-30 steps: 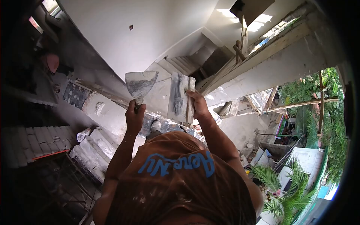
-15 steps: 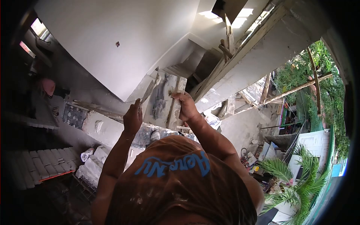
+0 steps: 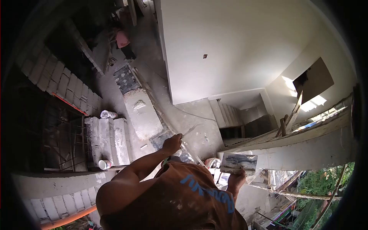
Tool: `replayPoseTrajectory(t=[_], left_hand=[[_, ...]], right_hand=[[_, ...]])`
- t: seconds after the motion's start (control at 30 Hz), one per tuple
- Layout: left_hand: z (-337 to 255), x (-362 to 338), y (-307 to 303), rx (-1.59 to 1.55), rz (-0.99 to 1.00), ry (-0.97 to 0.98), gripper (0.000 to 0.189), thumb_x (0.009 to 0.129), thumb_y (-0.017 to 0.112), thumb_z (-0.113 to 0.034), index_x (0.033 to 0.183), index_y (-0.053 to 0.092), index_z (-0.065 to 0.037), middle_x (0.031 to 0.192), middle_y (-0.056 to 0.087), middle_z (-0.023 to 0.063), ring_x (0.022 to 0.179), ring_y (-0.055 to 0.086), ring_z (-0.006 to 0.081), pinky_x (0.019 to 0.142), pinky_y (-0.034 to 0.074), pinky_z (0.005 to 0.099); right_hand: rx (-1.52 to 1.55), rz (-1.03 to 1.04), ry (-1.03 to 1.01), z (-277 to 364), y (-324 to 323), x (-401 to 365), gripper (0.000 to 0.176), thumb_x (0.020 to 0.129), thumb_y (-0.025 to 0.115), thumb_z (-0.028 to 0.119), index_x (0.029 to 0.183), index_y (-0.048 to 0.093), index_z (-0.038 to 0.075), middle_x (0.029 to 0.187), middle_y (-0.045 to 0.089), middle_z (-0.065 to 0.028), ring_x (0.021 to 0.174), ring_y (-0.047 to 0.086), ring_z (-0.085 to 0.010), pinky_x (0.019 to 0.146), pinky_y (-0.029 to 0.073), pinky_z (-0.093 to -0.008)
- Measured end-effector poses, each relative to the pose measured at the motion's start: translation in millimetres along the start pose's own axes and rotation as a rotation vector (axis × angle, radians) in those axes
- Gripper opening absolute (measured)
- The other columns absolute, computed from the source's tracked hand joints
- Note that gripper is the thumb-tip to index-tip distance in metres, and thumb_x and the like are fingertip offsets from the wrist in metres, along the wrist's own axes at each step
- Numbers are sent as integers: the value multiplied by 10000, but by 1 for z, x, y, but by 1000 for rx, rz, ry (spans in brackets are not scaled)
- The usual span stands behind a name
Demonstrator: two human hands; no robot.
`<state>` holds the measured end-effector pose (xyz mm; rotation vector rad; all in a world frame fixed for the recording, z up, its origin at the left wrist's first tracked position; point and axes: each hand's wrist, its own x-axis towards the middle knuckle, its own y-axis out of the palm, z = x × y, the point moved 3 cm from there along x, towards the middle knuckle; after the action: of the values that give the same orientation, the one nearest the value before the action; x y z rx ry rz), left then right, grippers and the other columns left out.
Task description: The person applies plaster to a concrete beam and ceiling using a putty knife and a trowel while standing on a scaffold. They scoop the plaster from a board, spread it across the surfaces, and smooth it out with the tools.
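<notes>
My left hand (image 3: 172, 144) is closed on a thin trowel (image 3: 190, 129), seen nearly edge-on; its handle is hidden in my fingers. It is above the dark end of a long plastered plank. My right hand (image 3: 236, 178) grips the lower edge of a flat rectangular board (image 3: 238, 163), smeared grey and dark, held out to my right. Trowel and board are well apart. On the long plank (image 3: 147, 124) to my front left lies a small heap of mortar (image 3: 138, 104).
A white wall (image 3: 237, 50) stands ahead, with steps (image 3: 224, 113) below it. Stacked blocks (image 3: 111, 140) and a white bucket (image 3: 104, 165) are at left. Another bucket (image 3: 212, 163) is near the board. A person in a pink top (image 3: 122, 39) bends farther off. Timber (image 3: 295, 113) leans at right.
My view has swung left, bringing more of the plank and blocks into sight. My hands have moved apart: the trowel is now away from the board, which has shifted out to my right.
</notes>
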<state>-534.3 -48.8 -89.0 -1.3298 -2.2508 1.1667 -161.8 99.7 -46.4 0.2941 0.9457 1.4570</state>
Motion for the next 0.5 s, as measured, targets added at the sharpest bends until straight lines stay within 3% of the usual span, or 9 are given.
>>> replayPoseTrajectory(t=[0.2, 0.43, 0.5], left_hand=[[22, -18, -3, -20, -1, -130, 399, 900, 557, -227, 1261, 556, -57, 1133, 651, 206, 1018, 639, 384, 873, 511, 486], [-2, -12, -13, -61, -24, -141, 388, 901, 555, -221, 1251, 555, -54, 1119, 654, 208, 1002, 642, 394, 871, 511, 490], [-8, -12, -15, -69, -37, -138, 374, 900, 557, -223, 1231, 563, -49, 1106, 654, 214, 997, 641, 398, 868, 509, 496]], right_hand=[[-39, 45, 92, -15, 17, 23, 427, 888, 546, 145, 1280, 524, -24, 1261, 584, -157, 1193, 540, -310, 1073, 384, -468], [-82, 150, 103, -20, 54, 56, 404, 897, 536, 161, 1255, 542, -27, 1292, 565, -166, 1220, 522, -303, 1086, 378, -456], [-72, 129, 96, -20, 58, 60, 401, 912, 529, 152, 1258, 529, -50, 1231, 598, -164, 1158, 569, -299, 1052, 413, -448]])
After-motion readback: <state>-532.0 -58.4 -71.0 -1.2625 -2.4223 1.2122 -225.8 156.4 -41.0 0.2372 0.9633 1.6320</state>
